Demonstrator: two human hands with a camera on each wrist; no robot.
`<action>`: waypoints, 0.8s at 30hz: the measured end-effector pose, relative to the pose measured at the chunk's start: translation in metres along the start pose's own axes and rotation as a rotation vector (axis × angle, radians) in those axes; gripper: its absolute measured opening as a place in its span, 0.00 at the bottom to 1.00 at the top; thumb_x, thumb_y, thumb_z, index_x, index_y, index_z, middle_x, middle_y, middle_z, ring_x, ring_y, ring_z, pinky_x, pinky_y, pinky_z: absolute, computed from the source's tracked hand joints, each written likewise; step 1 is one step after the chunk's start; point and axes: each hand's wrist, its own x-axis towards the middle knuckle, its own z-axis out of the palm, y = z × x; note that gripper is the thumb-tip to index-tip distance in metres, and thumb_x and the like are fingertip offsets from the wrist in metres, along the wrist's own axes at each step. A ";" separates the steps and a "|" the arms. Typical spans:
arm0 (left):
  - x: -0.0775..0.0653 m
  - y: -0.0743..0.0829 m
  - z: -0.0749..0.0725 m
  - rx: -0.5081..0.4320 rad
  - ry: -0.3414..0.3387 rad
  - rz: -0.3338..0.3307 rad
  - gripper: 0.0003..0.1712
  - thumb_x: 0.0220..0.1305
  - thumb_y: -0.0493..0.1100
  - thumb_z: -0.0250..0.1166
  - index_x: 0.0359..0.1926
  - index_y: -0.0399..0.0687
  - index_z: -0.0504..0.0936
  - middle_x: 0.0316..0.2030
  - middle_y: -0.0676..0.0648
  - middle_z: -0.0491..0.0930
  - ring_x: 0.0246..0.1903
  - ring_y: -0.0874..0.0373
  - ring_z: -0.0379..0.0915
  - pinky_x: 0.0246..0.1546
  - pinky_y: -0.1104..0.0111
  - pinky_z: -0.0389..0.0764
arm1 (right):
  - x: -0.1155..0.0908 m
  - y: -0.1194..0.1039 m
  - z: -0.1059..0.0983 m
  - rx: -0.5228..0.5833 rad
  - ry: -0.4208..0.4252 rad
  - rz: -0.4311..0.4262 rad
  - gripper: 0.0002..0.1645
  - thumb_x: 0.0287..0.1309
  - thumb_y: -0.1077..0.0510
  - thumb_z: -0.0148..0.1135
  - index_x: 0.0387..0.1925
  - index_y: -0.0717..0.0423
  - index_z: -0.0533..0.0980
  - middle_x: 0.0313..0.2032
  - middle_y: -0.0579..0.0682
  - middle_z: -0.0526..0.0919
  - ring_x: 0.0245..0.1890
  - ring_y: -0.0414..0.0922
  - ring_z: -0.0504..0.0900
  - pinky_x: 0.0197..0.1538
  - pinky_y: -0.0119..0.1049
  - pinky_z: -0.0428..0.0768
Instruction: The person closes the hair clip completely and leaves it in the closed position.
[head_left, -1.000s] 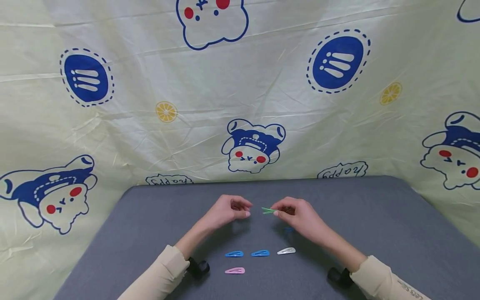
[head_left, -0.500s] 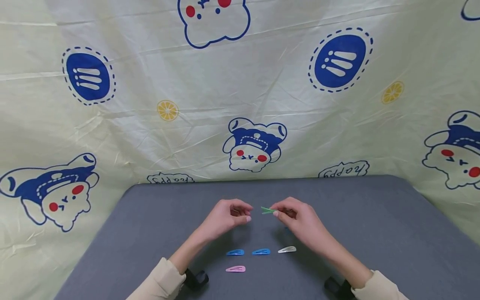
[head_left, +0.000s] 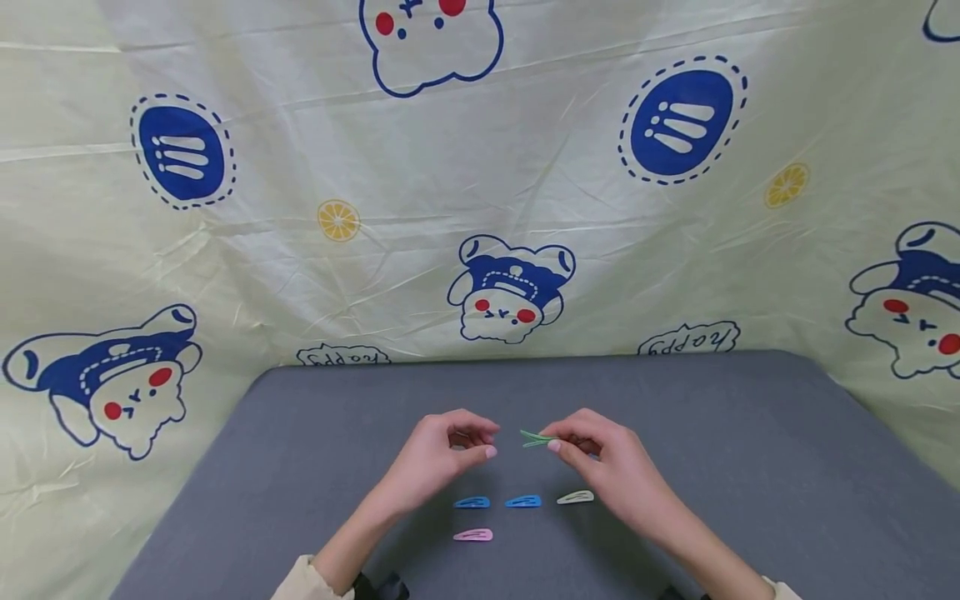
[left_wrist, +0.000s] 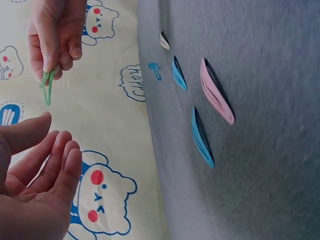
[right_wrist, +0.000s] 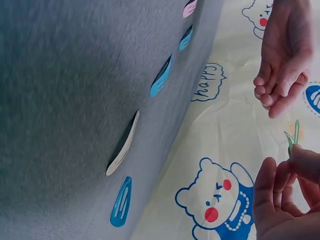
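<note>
Between thumb and fingers my right hand (head_left: 600, 454) pinches a green snap hair clip (head_left: 534, 438), its two arms spread apart in a V toward the left. Facing it, my left hand (head_left: 442, 454) is held in the air with relaxed, slightly bent fingers and nothing in them, a short gap from the clip. Below the hands on the table lie two blue hair clips (head_left: 472, 502) and a white hair clip (head_left: 575, 497) in a row. A pink hair clip (head_left: 473, 535) lies nearer me. Another blue hair clip (right_wrist: 121, 202) shows in the right wrist view, hidden behind my right hand in the head view.
A grey cloth-covered table (head_left: 315, 467) spreads under both hands. Behind its far edge hangs a pale curtain (head_left: 420, 183) printed with blue bears and orange slices. A dark wrist camera mount (head_left: 381, 587) sits by my left sleeve.
Both hands have come slightly nearer to me and lower in the head view. The green hair clip stays pinched in the right hand, its arms still spread, and the left hand stays free.
</note>
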 end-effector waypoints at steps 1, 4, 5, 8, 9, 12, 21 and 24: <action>-0.002 0.002 0.000 -0.004 0.001 0.001 0.11 0.61 0.40 0.71 0.46 0.50 0.86 0.37 0.56 0.82 0.37 0.59 0.77 0.43 0.64 0.79 | -0.002 -0.001 0.000 0.003 0.006 -0.001 0.11 0.61 0.61 0.67 0.38 0.39 0.84 0.35 0.35 0.80 0.34 0.38 0.78 0.43 0.35 0.80; -0.009 0.007 0.001 -0.030 0.000 -0.005 0.12 0.61 0.39 0.71 0.46 0.51 0.86 0.36 0.58 0.82 0.37 0.60 0.77 0.44 0.64 0.79 | -0.008 -0.005 0.001 0.003 0.021 0.007 0.11 0.61 0.61 0.67 0.38 0.38 0.84 0.35 0.35 0.80 0.34 0.37 0.78 0.44 0.36 0.80; -0.011 0.008 0.001 -0.040 0.001 -0.006 0.12 0.60 0.39 0.71 0.46 0.51 0.86 0.37 0.58 0.82 0.37 0.60 0.78 0.44 0.64 0.79 | -0.010 -0.007 0.000 0.009 0.026 0.015 0.11 0.61 0.60 0.67 0.38 0.37 0.84 0.35 0.35 0.80 0.34 0.37 0.78 0.44 0.36 0.80; -0.016 0.013 0.001 -0.064 0.012 0.000 0.12 0.60 0.38 0.71 0.46 0.52 0.86 0.38 0.59 0.83 0.37 0.60 0.79 0.44 0.65 0.80 | -0.017 -0.010 0.000 0.019 0.041 0.036 0.10 0.61 0.59 0.67 0.38 0.37 0.84 0.35 0.35 0.80 0.35 0.38 0.78 0.43 0.36 0.80; -0.017 0.014 0.001 -0.071 0.016 0.001 0.12 0.60 0.38 0.71 0.46 0.52 0.86 0.38 0.59 0.83 0.37 0.60 0.79 0.44 0.65 0.79 | -0.019 -0.011 0.000 0.026 0.048 0.040 0.10 0.61 0.59 0.67 0.38 0.37 0.84 0.35 0.35 0.80 0.35 0.38 0.78 0.43 0.35 0.79; -0.022 0.016 0.000 -0.078 0.031 0.003 0.12 0.60 0.39 0.71 0.46 0.54 0.86 0.38 0.59 0.83 0.37 0.60 0.79 0.44 0.65 0.79 | -0.023 -0.013 0.002 0.050 0.065 0.049 0.10 0.61 0.59 0.67 0.38 0.36 0.84 0.35 0.35 0.81 0.35 0.39 0.78 0.41 0.34 0.79; -0.025 0.018 0.007 -0.095 0.029 0.013 0.13 0.59 0.39 0.72 0.46 0.55 0.86 0.38 0.59 0.83 0.37 0.60 0.79 0.44 0.66 0.79 | -0.029 -0.017 0.006 0.074 0.086 0.043 0.10 0.62 0.57 0.67 0.39 0.34 0.83 0.35 0.35 0.80 0.35 0.38 0.78 0.40 0.34 0.78; -0.026 0.020 0.009 -0.092 0.033 0.012 0.13 0.59 0.40 0.72 0.46 0.55 0.86 0.39 0.59 0.82 0.38 0.60 0.79 0.45 0.65 0.79 | -0.030 -0.018 0.007 0.080 0.087 0.021 0.10 0.62 0.57 0.67 0.39 0.34 0.83 0.35 0.34 0.80 0.35 0.38 0.77 0.40 0.34 0.78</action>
